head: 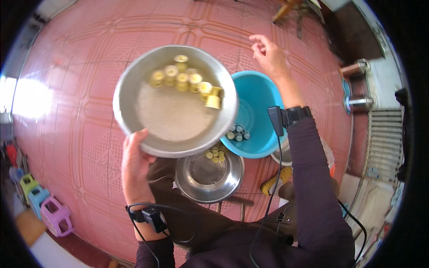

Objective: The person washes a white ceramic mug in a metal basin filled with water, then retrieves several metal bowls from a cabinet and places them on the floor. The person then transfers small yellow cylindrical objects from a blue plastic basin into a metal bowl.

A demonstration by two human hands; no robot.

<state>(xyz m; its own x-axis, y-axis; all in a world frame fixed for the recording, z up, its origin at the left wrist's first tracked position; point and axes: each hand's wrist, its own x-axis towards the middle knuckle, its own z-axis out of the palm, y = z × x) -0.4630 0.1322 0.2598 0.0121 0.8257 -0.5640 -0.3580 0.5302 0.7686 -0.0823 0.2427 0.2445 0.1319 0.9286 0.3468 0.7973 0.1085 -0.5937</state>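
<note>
My left hand (135, 164) grips the near-left rim of a wide aluminium basin (174, 120), its thumb over the edge. Several small yellow spool-shaped pieces (182, 82) stand toward the basin's far side; one at the right lies tipped against others. Beyond a teal plastic tub (258, 107), my right hand (269, 55) hangs in the air with fingers partly curled and nothing visible in it. Several small dark-and-pale cylinders (238, 132) lie at the tub's lower left. Below the raised basin, a shiny steel basin (231, 181) holds more yellow pieces (215, 154).
A wooden stool (239, 202) shows under the steel basin, between my legs. Another pale vessel (285, 154) is partly hidden behind the tub. A yellow slipper (276, 179) is at the right. Plastic stools (55, 216) stand at the left. Cables run from both wrists.
</note>
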